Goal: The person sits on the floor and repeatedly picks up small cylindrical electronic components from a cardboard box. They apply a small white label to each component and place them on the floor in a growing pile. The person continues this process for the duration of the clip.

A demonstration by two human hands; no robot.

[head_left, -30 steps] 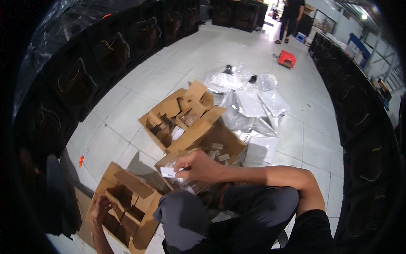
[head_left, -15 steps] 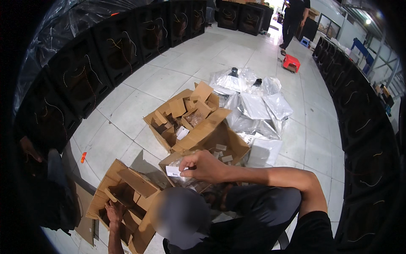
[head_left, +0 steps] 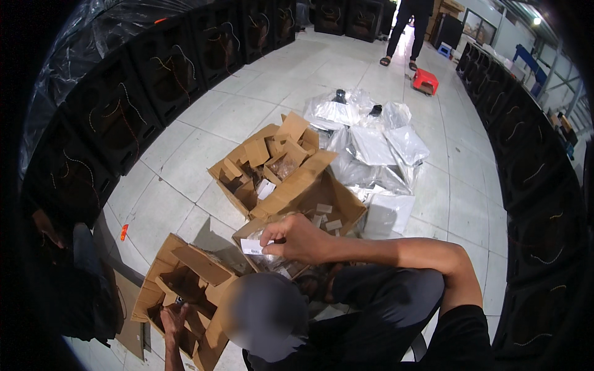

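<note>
Tiled floor (head_left: 185,148) fills the middle of the frame. Black cabinets (head_left: 167,65) with loose wires line the left side, and more cabinets (head_left: 544,247) curve down the right. A person (head_left: 405,34) stands at top right, cut off by the frame edge. Clear bags (head_left: 371,145) are heaped right of centre. Three open cartons lie near the hands: the top carton (head_left: 230,196) and the middle carton (head_left: 346,204) at centre, the divided carton (head_left: 199,264) at lower left. A red stool (head_left: 426,80) is at upper right. At centre, the right hand (head_left: 297,242) has its grip pinched on a white label (head_left: 250,247) above the middle carton. The left hand (head_left: 173,318) reaches into the divided carton, beside a small dark piece (head_left: 180,300); whether its grip closes on anything, I cannot tell.
</note>
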